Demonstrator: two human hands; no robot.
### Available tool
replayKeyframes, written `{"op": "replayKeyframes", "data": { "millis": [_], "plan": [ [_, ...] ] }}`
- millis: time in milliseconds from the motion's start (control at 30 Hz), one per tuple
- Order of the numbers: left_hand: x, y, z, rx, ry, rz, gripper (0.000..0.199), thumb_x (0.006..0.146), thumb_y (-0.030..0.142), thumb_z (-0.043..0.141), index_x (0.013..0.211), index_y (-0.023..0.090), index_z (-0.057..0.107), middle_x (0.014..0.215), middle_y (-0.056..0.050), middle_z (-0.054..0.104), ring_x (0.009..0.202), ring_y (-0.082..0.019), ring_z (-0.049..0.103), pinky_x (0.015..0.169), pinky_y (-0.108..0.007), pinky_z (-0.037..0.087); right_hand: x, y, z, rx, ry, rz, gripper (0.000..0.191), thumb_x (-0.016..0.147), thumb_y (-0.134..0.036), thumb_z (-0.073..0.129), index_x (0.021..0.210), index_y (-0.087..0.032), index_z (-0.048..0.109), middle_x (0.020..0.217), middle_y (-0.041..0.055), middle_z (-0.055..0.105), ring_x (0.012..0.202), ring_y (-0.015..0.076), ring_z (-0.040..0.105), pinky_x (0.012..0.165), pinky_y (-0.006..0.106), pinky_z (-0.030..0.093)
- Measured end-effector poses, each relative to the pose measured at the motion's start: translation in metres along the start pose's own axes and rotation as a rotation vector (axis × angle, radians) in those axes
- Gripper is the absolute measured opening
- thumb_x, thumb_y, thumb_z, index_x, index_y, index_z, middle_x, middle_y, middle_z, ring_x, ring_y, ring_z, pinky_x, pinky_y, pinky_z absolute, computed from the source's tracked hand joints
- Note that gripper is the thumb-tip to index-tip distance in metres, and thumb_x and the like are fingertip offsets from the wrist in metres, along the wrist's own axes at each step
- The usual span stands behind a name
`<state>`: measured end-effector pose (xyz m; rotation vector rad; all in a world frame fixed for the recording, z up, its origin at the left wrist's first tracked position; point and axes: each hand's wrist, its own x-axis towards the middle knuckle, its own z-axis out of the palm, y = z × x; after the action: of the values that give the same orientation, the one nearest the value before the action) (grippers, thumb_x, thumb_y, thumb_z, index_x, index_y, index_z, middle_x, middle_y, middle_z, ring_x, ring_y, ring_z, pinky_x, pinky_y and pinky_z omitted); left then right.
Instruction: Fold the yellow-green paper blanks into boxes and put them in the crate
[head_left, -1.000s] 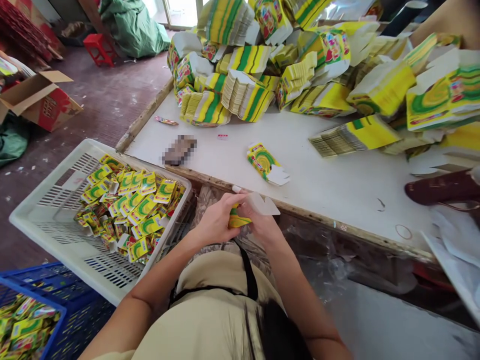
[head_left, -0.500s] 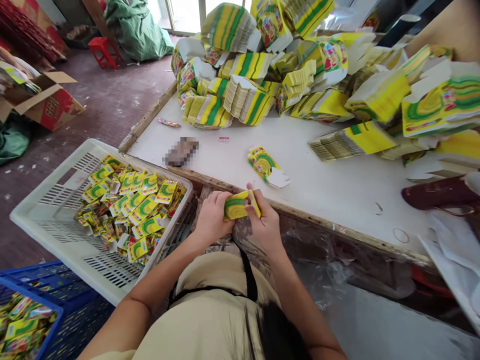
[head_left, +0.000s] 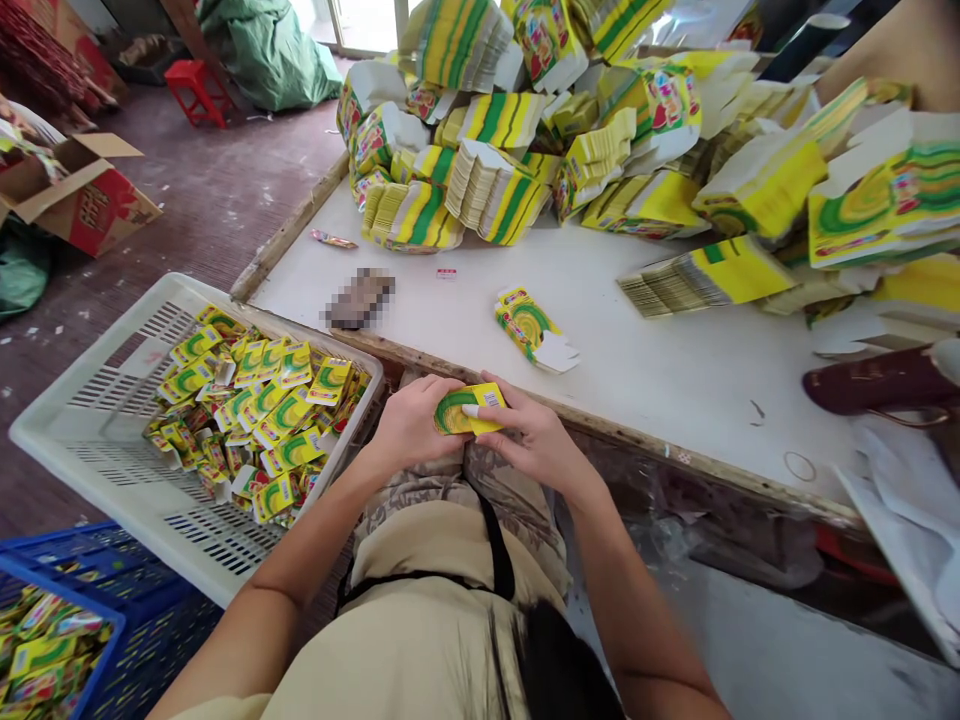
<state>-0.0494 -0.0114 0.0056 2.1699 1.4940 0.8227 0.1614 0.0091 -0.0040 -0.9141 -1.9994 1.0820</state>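
Observation:
Above my lap, just off the table's front edge, a small yellow and green cardboard box (head_left: 454, 411) is held between both hands. My left hand (head_left: 413, 424) grips its left end, fingers curled round it. At the other end my right hand (head_left: 536, 437) pinches the box, with the thumb or a finger across its printed face. A flap with a barcode shows near the right fingers. On the white table ahead lies another yellow and green carton (head_left: 531, 328), with a white flap sticking out.
To the left stands a white plastic crate (head_left: 97, 440) of filled small boxes, with a blue crate (head_left: 142, 600) below it. Stacks of flat cartons (head_left: 499, 190) cover the table's back. A maroon mug (head_left: 874, 383) lies at right. A red stool (head_left: 198, 92) stands on the floor.
The end flap that stood up beside my right hand now lies folded down, and its barcode shows. My right fingers have shifted from gripping the end to lying across the box.

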Motion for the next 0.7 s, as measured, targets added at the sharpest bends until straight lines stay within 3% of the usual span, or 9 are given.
{"op": "replayKeyframes", "data": {
  "millis": [100,167,233,300,400,467,533,600,700],
  "plan": [
    [-0.001,0.002,0.004,0.019,0.020,-0.037,0.050,0.071,0.033,0.076,0.116,0.019,0.058,0.107,-0.008,0.070,0.099,-0.026,0.067,0.086,-0.038,0.053,0.002,-0.003,0.020,0.083,0.170,0.089,0.023,0.082,-0.028,0.073,0.104,-0.028,0.078,0.148,0.0101,0.055,0.138,0.0300,0.051,0.112,0.048,0.042],
    [-0.004,0.002,0.003,0.015,0.014,-0.066,0.050,0.071,0.033,0.076,0.116,0.019,0.057,0.107,-0.009,0.069,0.100,-0.027,0.067,0.087,-0.038,0.053,0.003,-0.001,0.033,0.149,0.197,0.108,0.027,0.080,-0.031,0.075,0.107,-0.027,0.076,0.149,0.0102,0.053,0.140,0.0296,0.048,0.114,0.047,0.040],
    [-0.009,-0.004,-0.006,0.001,0.003,-0.109,0.050,0.073,0.035,0.076,0.117,0.019,0.057,0.109,-0.008,0.069,0.101,-0.026,0.067,0.088,-0.037,0.052,0.007,0.007,0.036,0.230,0.179,0.108,0.043,0.078,-0.037,0.077,0.119,-0.027,0.071,0.145,0.0110,0.058,0.135,0.0288,0.053,0.112,0.047,0.043],
    [-0.019,-0.016,-0.027,0.050,0.020,-0.197,0.051,0.075,0.037,0.076,0.119,0.020,0.057,0.111,-0.008,0.069,0.101,-0.025,0.066,0.090,-0.037,0.052,0.015,0.020,0.025,0.220,0.243,0.136,0.055,0.079,-0.042,0.075,0.130,-0.024,0.063,0.134,0.0125,0.065,0.120,0.0278,0.063,0.105,0.047,0.048],
    [-0.040,-0.043,-0.071,0.319,0.106,-0.395,0.057,0.073,0.044,0.077,0.120,0.018,0.058,0.113,-0.012,0.067,0.107,-0.032,0.063,0.096,-0.046,0.047,0.035,0.047,-0.007,-0.183,0.488,0.247,0.046,0.085,-0.038,0.067,0.125,-0.015,0.064,0.121,0.0175,0.068,0.109,0.0296,0.063,0.102,0.050,0.047],
    [-0.056,-0.062,-0.097,0.530,0.179,-0.524,0.068,0.072,0.051,0.077,0.125,0.015,0.055,0.120,-0.018,0.063,0.117,-0.039,0.056,0.102,-0.054,0.042,0.049,0.062,-0.025,-0.515,0.484,0.379,0.043,0.084,-0.032,0.066,0.121,-0.009,0.065,0.120,0.0221,0.066,0.113,0.0342,0.058,0.103,0.053,0.042],
    [-0.068,-0.075,-0.112,0.612,0.241,-0.591,0.075,0.073,0.056,0.074,0.131,0.013,0.051,0.127,-0.021,0.059,0.123,-0.042,0.052,0.104,-0.057,0.039,0.061,0.074,-0.036,-0.723,0.430,0.513,0.041,0.082,-0.029,0.068,0.117,-0.007,0.067,0.119,0.0244,0.063,0.113,0.0369,0.055,0.098,0.053,0.042],
    [-0.075,-0.081,-0.113,0.572,0.244,-0.572,0.070,0.077,0.055,0.071,0.131,0.015,0.052,0.128,-0.020,0.059,0.124,-0.039,0.052,0.105,-0.055,0.040,0.069,0.080,-0.038,-0.824,0.393,0.582,0.038,0.081,-0.029,0.068,0.112,-0.007,0.069,0.116,0.0247,0.062,0.110,0.0371,0.054,0.094,0.051,0.042],
    [-0.070,-0.077,-0.093,0.394,0.135,-0.452,0.053,0.082,0.050,0.068,0.124,0.019,0.057,0.121,-0.014,0.064,0.120,-0.033,0.057,0.105,-0.050,0.043,0.074,0.083,-0.036,-0.883,0.368,0.586,0.033,0.081,-0.028,0.068,0.107,-0.008,0.070,0.112,0.0233,0.062,0.108,0.0360,0.053,0.091,0.049,0.040]
  ]
}}
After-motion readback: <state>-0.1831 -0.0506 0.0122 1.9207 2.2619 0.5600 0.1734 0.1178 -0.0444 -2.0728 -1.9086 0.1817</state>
